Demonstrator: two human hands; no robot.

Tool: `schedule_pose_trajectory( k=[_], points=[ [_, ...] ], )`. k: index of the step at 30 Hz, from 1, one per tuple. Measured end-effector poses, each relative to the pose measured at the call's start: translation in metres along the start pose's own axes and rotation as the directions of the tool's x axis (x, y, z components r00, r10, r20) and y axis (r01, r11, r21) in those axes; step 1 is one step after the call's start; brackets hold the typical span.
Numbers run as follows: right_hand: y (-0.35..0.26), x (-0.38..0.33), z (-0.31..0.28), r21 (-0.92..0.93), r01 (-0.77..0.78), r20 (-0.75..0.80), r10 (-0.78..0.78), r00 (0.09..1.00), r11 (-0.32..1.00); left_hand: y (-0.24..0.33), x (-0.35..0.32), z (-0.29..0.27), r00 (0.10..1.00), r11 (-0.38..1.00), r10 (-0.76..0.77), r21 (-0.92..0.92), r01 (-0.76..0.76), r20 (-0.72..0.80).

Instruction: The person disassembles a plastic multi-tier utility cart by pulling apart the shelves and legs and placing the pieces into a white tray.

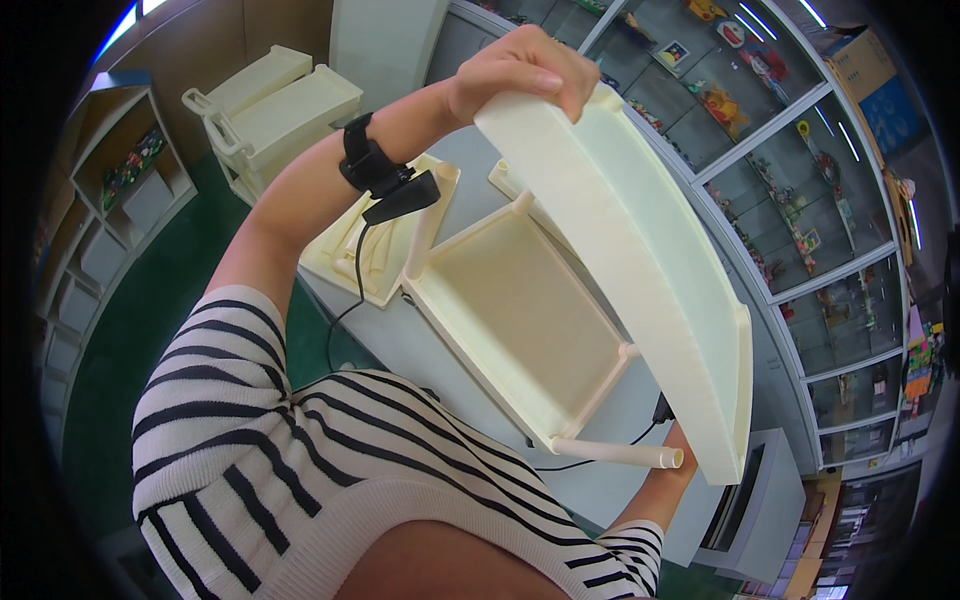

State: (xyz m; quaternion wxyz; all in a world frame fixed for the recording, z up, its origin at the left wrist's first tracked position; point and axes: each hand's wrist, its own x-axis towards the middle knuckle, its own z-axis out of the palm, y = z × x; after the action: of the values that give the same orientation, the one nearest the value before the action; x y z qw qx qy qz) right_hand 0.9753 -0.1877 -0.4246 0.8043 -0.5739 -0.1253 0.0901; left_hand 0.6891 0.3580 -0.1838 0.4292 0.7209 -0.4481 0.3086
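My left hand (520,70) is raised and shut on the upper end of a long cream plastic tray panel (640,250), which I hold tilted on edge. A black band with a small device (375,165) sits on that wrist. Under the panel, a cream shelf frame with round posts (520,320) lies on a grey table (420,350). My right hand (678,440) reaches up to the panel's lower end, beside a post tip (672,458). It is mostly hidden behind the panel, so its grip does not show.
Another cream tray part (350,250) lies on the table further back. Stacked cream shelf units (270,100) stand on the green floor behind. A glass-fronted cabinet with toys (790,150) runs along the right. A black cable (345,310) hangs from my wrist device.
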Motion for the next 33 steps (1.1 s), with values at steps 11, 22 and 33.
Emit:
schedule_pose_trajectory(
  k=[11, 22, 33],
  points=[
    [-0.006, 0.120, 0.048, -0.024, 0.020, -0.072, -0.021, 0.997, 1.000, 0.006, 0.085, -0.004, 0.994, 0.990, 0.109, -0.096, -0.106, 0.025],
    [-0.002, 0.124, 0.121, 0.141, 0.017, -0.079, -0.005, 0.997, 0.990, -0.022, 0.081, -0.017, 0.891, 0.888, 0.381, 0.367, -0.278, -0.247],
    [-0.011, 0.121, 0.085, -0.023, 0.116, 0.215, -0.109, 0.970, 0.993, -0.025, -0.044, -0.077, 0.405, 0.777, -0.233, -0.420, -0.469, -0.884]
  ],
)
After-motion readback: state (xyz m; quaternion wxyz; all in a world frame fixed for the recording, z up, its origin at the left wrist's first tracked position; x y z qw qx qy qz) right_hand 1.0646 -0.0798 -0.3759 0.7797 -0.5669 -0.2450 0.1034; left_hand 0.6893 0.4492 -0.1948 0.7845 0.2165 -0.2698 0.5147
